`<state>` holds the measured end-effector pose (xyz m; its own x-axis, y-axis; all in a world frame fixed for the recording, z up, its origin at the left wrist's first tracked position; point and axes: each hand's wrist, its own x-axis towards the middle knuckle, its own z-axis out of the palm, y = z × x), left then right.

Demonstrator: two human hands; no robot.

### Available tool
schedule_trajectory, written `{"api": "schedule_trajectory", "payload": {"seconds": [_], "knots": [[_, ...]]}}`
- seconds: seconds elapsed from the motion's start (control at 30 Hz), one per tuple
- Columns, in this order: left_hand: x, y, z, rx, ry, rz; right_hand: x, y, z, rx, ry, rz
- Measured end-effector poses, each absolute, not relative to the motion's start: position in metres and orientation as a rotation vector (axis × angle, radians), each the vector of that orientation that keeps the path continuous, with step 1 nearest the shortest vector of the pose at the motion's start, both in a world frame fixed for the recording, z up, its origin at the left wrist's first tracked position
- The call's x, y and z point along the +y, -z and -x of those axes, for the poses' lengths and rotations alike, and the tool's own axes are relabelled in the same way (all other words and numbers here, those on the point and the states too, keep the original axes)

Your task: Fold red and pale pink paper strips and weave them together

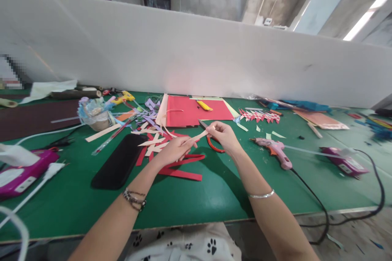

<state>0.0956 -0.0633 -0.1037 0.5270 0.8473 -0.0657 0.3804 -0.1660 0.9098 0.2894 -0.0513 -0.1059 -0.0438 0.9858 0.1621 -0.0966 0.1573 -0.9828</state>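
Paw-print cloth (211, 246) lies nearest the camera, at six o'clock, between two bare forearms which reach forward and inward. Taking one pale strip (202, 135) as the centre of the clock, the left hand (175, 151) comes from seven o'clock, its fingers folded and pinching the near-left end. The right hand (225, 135) comes from four o'clock, wrist bent inward, thumb and finger pinching the other end, so the strip is held in the air above the green table (214, 208).

Single items are these: one pair of scissors (211, 147), just beneath the right hand; one yellow cutter (204, 106) on a red sheet (183, 116), at twelve; one black phone (119, 163), between eight and nine; one pink glue gun (277, 153), at three. Red strips (183, 174) lie at seven; they overlap, so I cannot count them.
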Motion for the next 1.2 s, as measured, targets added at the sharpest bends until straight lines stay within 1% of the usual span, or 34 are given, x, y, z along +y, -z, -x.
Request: {"api": "schedule_trajectory", "payload": {"seconds": [0.23,0.3,0.43,0.53,0.6,0.7,0.8,0.93,1.03,1.2], "knots": [[-0.052,0.106,-0.086,1.021,-0.618,-1.888,-0.043,0.115,-0.301,-1.358,-1.023,1.067],[-0.052,0.107,-0.085,1.070,-0.635,-1.931,-0.042,0.117,-0.300,-1.484,-0.855,1.149],[-0.054,0.109,-0.086,1.130,-0.581,-2.009,-0.050,0.116,-0.289,-1.926,-0.308,1.177],[-0.057,0.109,-0.087,1.102,-0.534,-2.032,-0.059,0.114,-0.279,-2.204,-0.102,1.111],[-0.057,0.109,-0.088,1.098,-0.512,-2.035,-0.063,0.114,-0.275,-2.299,-0.108,1.067],[-0.057,0.107,-0.087,1.093,-0.511,-2.009,-0.061,0.116,-0.276,-2.332,-0.215,1.072],[-0.055,0.105,-0.085,1.104,-0.597,-2.002,-0.055,0.119,-0.281,-2.260,-0.302,1.163],[-0.053,0.104,-0.084,1.252,-0.739,-2.040,-0.052,0.121,-0.284,-2.213,-0.426,1.190],[-0.053,0.106,-0.086,1.273,-0.761,-2.049,-0.054,0.121,-0.280,-2.215,-0.500,1.197],[-0.054,0.111,-0.092,1.141,-0.777,-1.985,-0.057,0.123,-0.273,-2.176,-0.842,1.074]]}}
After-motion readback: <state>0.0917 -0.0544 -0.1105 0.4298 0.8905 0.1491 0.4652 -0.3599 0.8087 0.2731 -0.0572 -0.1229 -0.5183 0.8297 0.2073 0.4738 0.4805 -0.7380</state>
